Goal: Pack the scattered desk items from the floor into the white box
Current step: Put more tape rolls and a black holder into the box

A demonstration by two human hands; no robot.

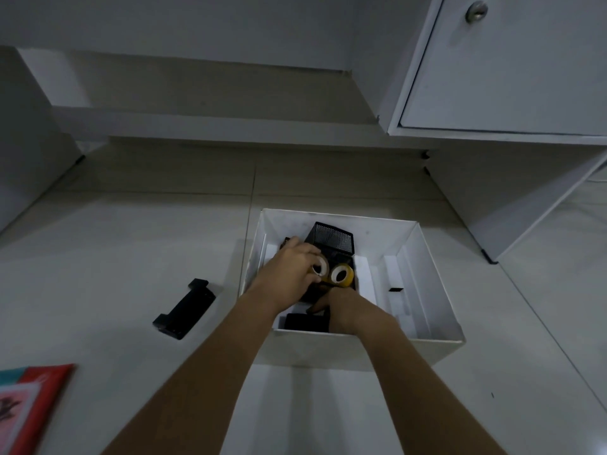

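Observation:
The white box (427,290) stands open on the tiled floor. Inside it lie a black mesh organiser (331,239), two rolls of tape and a black block (305,322) near the front wall. My left hand (290,269) reaches into the box and its fingers close on the left tape roll (321,268). The yellowish right tape roll (342,275) lies beside it. My right hand (348,311) is also in the box, fingers curled on a dark item that is mostly hidden under it. A black clamp-shaped holder (184,308) lies on the floor left of the box.
A red and teal book (29,405) lies at the bottom left on the floor. A white cabinet (509,77) with a round knob stands at the back right, its base close to the box. A small black piece (395,289) sits on the box's inner right side.

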